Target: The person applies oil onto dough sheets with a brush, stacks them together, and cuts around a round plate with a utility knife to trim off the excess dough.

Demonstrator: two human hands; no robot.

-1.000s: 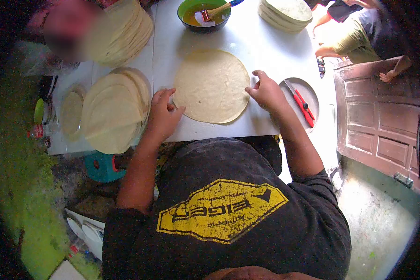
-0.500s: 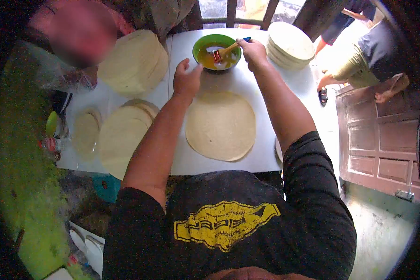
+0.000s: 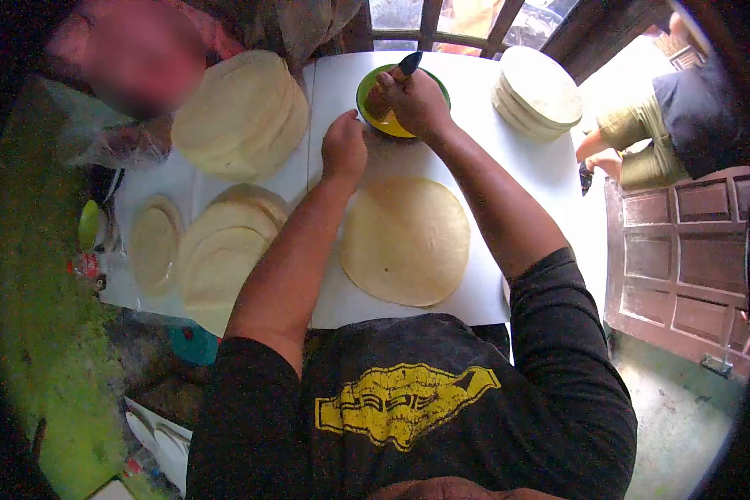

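Over the green bowl (image 3: pixel 444 86) at the back of the table, my right hand (image 3: pixel 415 102) is closed around a brush (image 3: pixel 410 63). The dark end of its handle sticks up past my fingers; its bristles are hidden behind the hand. Yellowish liquid shows at the bowl's near side. Beside the bowl's left edge is my left hand (image 3: pixel 344 148), its fingers extended and holding nothing visible. Whether it touches the rim I cannot tell. One round flat dough sheet (image 3: pixel 406 242) lies between my forearms, with a small dark spot near its lower edge.
A tall stack of round sheets (image 3: pixel 237 112) stands at the back left, more sheets (image 3: pixel 221 258) nearer me. Another stack (image 3: pixel 540 87) is at the back right of the white table (image 3: pixel 325 292). A person (image 3: pixel 683 117) stands beyond, near a brown door (image 3: pixel 683 242).
My right hand has moved left and over the bowl, tilting the brush handle upright and covering the bristles. My left hand's fingers have drawn closer together. The person at the right has shifted.
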